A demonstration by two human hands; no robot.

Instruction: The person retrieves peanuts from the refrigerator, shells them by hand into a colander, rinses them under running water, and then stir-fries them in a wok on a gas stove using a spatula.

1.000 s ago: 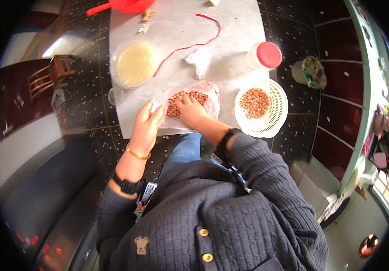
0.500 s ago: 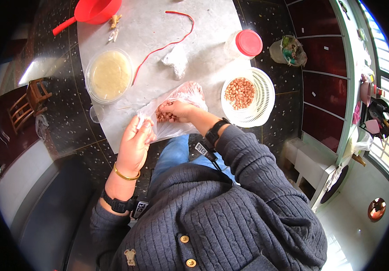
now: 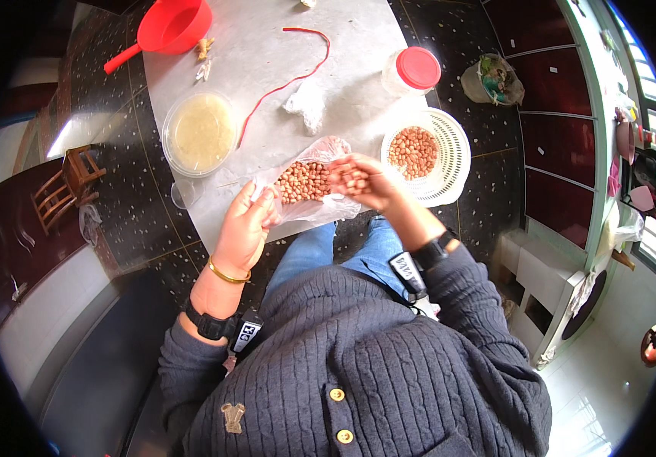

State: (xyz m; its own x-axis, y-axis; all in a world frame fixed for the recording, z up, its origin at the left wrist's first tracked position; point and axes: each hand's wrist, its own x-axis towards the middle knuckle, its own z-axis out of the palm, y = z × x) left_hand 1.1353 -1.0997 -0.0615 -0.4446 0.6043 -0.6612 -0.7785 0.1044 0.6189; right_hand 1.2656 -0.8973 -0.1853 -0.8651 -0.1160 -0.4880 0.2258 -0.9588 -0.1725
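Note:
A clear plastic bag [image 3: 338,207] of reddish-brown peanuts [image 3: 303,183] lies at the table's near edge, its mouth spread open. My left hand [image 3: 248,217] pinches the bag's left edge between thumb and fingers. Over the bag's right side, my right hand [image 3: 366,181] is turned palm up, cupped around a small heap of peanuts. Just right of that hand stands a white slotted basket [image 3: 450,152], with more peanuts [image 3: 413,152] gathered in its left part.
A round tub [image 3: 203,135] of pale contents sits left, a small clear lid [image 3: 184,194] below it. Farther off are a red ladle-shaped scoop [image 3: 174,27], ginger [image 3: 204,49], a red cord [image 3: 288,82], a crumpled plastic bag [image 3: 306,107] and a red-lidded jar [image 3: 418,68]. A bin [image 3: 491,81] stands right.
My right hand has come up out of the peanuts, moved right and turned palm up with a handful in it. The left hand keeps its pinch on the bag.

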